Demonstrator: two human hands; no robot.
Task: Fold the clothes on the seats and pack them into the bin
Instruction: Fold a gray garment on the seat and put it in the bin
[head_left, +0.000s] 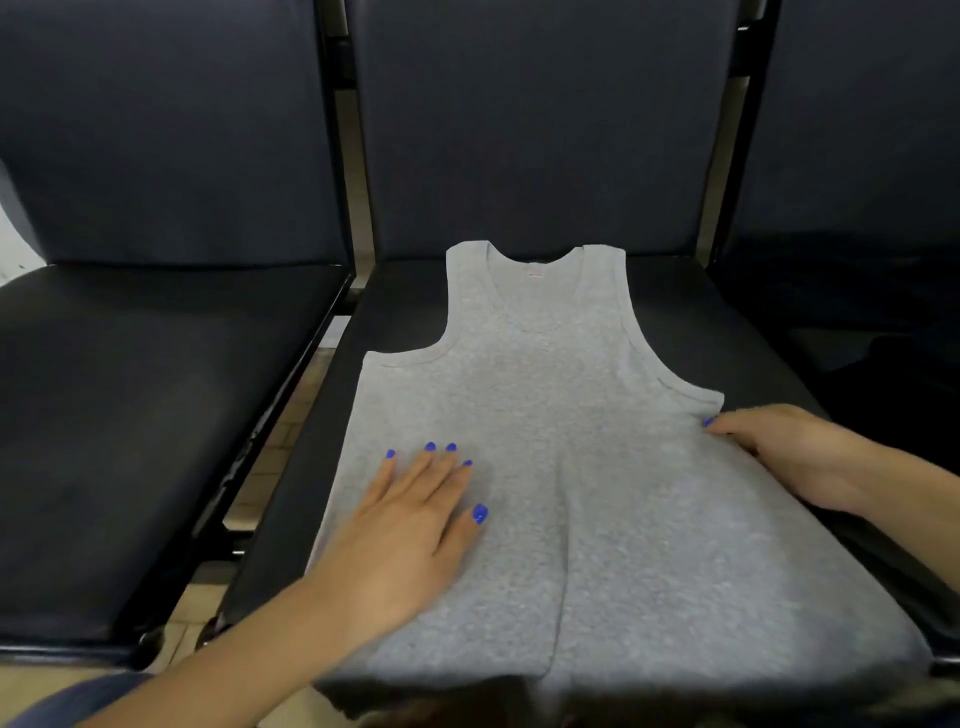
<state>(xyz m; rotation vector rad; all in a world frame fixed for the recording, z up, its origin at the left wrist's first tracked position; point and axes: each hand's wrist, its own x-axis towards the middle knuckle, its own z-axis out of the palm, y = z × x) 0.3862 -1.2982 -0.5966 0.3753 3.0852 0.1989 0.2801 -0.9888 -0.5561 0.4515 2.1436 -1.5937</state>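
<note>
A light grey tank top (566, 441) lies spread flat, neck away from me, on the middle black seat (405, 296). A long crease runs down its middle. My left hand (410, 525) rests flat on the left half of the shirt with fingers straight. My right hand (789, 452) sits at the shirt's right edge just below the armhole, fingers reaching onto the fabric; whether they pinch the edge is hidden. No bin is in view.
A black seat (140, 415) stands to the left and another (872, 322) to the right, with dark cloth lying on the right one. Padded dark backrests (540, 119) rise behind. Tiled floor (291, 426) shows in the gaps between seats.
</note>
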